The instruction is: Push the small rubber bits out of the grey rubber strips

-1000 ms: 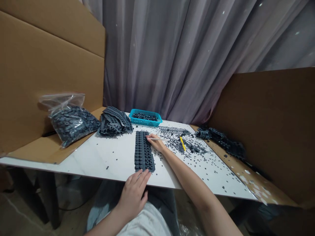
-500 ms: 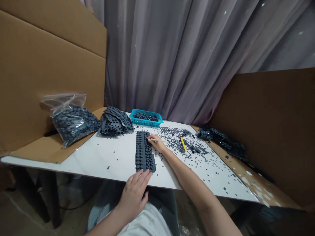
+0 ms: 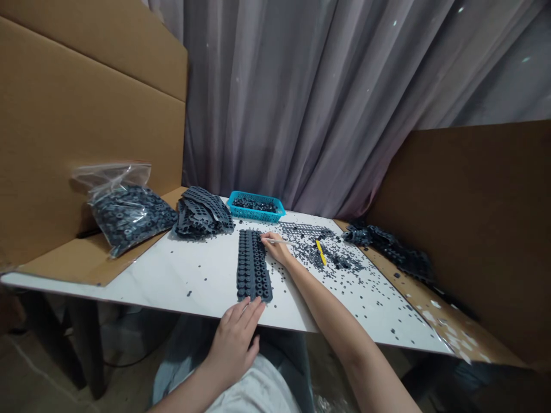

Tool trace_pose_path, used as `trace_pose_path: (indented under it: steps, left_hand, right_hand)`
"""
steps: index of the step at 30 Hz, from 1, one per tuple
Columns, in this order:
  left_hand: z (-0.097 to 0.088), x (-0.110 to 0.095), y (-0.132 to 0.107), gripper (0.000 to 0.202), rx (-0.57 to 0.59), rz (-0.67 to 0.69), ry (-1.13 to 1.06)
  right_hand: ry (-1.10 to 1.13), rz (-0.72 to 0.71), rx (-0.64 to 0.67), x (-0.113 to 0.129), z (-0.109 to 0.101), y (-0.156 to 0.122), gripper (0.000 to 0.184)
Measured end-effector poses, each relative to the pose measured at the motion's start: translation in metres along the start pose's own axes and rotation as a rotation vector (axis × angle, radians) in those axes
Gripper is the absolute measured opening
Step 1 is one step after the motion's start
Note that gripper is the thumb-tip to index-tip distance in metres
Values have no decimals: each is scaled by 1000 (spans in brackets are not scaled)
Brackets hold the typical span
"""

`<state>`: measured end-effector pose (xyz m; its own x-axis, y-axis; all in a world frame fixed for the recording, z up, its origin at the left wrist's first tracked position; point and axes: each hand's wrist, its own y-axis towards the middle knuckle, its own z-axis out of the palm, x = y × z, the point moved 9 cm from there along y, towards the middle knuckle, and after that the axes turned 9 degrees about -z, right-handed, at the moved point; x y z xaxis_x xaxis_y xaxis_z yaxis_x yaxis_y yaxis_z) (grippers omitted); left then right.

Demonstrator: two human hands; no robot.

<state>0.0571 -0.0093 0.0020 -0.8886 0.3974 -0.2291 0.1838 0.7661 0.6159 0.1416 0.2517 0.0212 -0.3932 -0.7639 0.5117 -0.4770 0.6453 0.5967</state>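
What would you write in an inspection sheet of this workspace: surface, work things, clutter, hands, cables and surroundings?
Surface: white table with small dark bits, mostly at right.
Work things: knobbed dark sheet, lying flat; pale stick.
Clutter: yellow tool among the bits; blue basket at back; sheet stack, clear bag at left.
Hands: left hand at the sheet's near end; right hand, holding the stick, by the far end.
Cables: thin dark line on floor, possibly a cable.
Surroundings: cardboard panels at both sides, grey curtain behind.

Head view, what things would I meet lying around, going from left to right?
Clear bag of dark parts, stack of dark perforated sheets, dark studded strip, slim yellow item, dark heap.
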Motion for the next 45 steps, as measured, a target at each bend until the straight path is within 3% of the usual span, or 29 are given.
trace_pose_path:
  steps: [5, 13, 24, 33, 38, 45]
  left_hand:
    - [0, -1, 1, 50, 4, 2, 3]
    - [-2, -1, 1, 52, -10, 1, 2]
    - [-1, 0, 0, 53, -12, 5, 17]
    - [0, 0, 0, 52, -8, 9, 22]
    - [-2, -1, 1, 53, 1, 4, 18]
    - [-4, -4, 3, 52, -2, -10, 55]
  right_hand:
    - [172, -13, 34, 4, 13, 0, 21]
    - [-97, 28, 80, 2, 11, 1, 13]
    - [-61, -19, 34, -5, 2, 17, 15]
    - [113, 38, -16, -13, 4, 21, 26]
    - [256, 35, 77, -7, 16, 13, 30]
    - [342, 103, 106, -11, 14, 4, 31]
